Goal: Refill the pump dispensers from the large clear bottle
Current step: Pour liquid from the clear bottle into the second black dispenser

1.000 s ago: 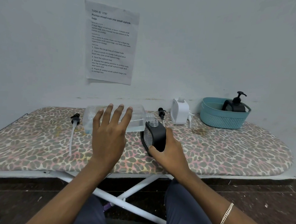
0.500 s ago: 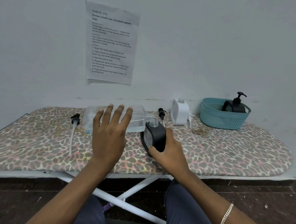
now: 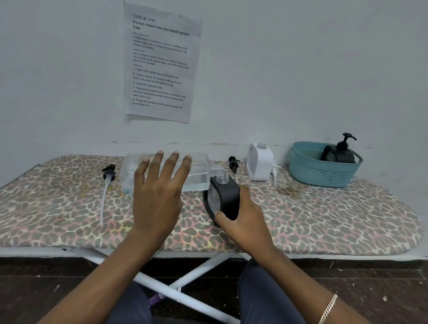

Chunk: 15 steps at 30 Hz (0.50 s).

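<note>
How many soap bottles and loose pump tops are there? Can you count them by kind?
Black pump dispenser bottles: 2 (held one; one in the teal basket)
White dispenser bottle: 1
Large clear bottle: 1
Loose pump tops: 3 (black, black, white)
Total: 7

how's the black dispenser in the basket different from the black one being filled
The black dispenser in the basket has its pump head screwed on; the black dispenser being filled has an open neck. The first sits untouched in the teal basket; the second is held tilted by the right hand. Both are squat and black.
</note>
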Each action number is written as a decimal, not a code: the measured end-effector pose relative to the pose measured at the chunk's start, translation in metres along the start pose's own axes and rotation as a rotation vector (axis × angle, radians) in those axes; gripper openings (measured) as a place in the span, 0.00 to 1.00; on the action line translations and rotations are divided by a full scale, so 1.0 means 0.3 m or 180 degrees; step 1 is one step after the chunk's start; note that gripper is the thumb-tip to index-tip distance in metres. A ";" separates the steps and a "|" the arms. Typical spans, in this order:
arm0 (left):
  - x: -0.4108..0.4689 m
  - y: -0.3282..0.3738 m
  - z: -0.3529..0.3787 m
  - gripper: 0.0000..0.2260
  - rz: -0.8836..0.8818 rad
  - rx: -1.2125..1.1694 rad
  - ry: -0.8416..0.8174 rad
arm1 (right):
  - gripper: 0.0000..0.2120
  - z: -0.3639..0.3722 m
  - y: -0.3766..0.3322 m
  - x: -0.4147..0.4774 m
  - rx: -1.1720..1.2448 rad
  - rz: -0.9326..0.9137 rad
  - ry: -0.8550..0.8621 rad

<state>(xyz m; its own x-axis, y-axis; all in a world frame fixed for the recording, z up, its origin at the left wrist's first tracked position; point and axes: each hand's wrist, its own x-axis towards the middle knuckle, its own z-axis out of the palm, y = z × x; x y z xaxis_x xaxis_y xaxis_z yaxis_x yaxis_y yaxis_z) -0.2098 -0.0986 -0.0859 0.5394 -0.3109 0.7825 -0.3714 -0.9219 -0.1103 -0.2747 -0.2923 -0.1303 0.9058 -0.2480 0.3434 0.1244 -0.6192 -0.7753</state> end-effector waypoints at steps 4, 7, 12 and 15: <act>0.000 0.000 0.001 0.32 0.0008 0.0005 0.0014 | 0.24 0.000 0.002 0.001 -0.0024 -0.0004 -0.0010; 0.000 0.000 0.002 0.32 0.0006 0.0004 0.0022 | 0.24 -0.001 0.002 0.000 -0.0018 -0.0005 -0.0012; 0.001 0.000 0.003 0.33 0.0006 0.0003 0.0001 | 0.24 0.000 0.003 0.001 -0.0030 -0.0023 -0.0009; 0.001 -0.001 0.004 0.33 0.0014 0.0017 0.0000 | 0.24 0.001 0.003 0.002 -0.0043 -0.0025 0.0001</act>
<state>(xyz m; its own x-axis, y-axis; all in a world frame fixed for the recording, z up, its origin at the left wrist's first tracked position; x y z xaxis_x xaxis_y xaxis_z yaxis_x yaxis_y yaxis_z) -0.2087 -0.0987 -0.0864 0.5377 -0.3150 0.7821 -0.3697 -0.9218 -0.1171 -0.2738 -0.2928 -0.1311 0.9047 -0.2433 0.3497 0.1261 -0.6311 -0.7654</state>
